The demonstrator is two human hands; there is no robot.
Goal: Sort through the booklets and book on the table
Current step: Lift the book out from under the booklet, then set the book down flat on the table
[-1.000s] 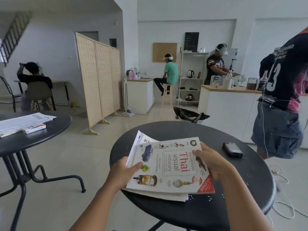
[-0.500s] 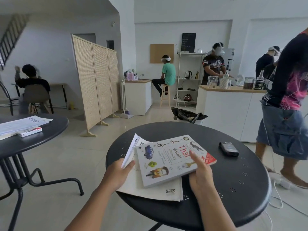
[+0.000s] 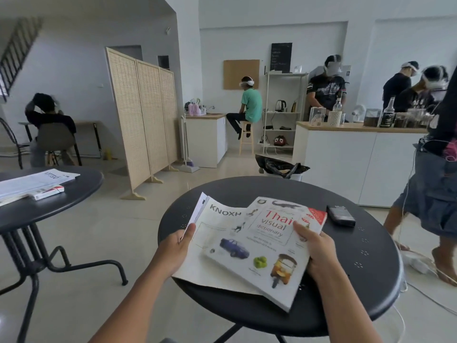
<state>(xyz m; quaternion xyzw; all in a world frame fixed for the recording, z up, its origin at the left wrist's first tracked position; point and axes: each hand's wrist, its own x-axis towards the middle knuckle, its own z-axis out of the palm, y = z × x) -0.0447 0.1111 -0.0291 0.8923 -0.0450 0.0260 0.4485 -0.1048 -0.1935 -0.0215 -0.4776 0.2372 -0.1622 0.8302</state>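
Note:
A white Thai visual dictionary book point(image 3: 267, 251) lies slanted on top of white booklets point(image 3: 217, 219) on the round black table point(image 3: 358, 280). My right hand point(image 3: 314, 248) grips the book's right edge, thumb on the cover. My left hand point(image 3: 176, 246) pinches the left edge of the booklets, whose top pages lift at the far left corner. The top booklet shows the letters KNOXH beside the book.
A small black device point(image 3: 340, 215) lies on the table's far right. A second black table point(image 3: 74, 191) at left holds papers point(image 3: 32, 181) and a small box point(image 3: 48, 191). A person point(image 3: 435, 184) walks close by at right, cables on the floor. A folding screen point(image 3: 143, 117) stands beyond.
The book has swung and slid toward the right over the booklets, uncovering the top booklet's KNOXH title. The person at right has stepped further right.

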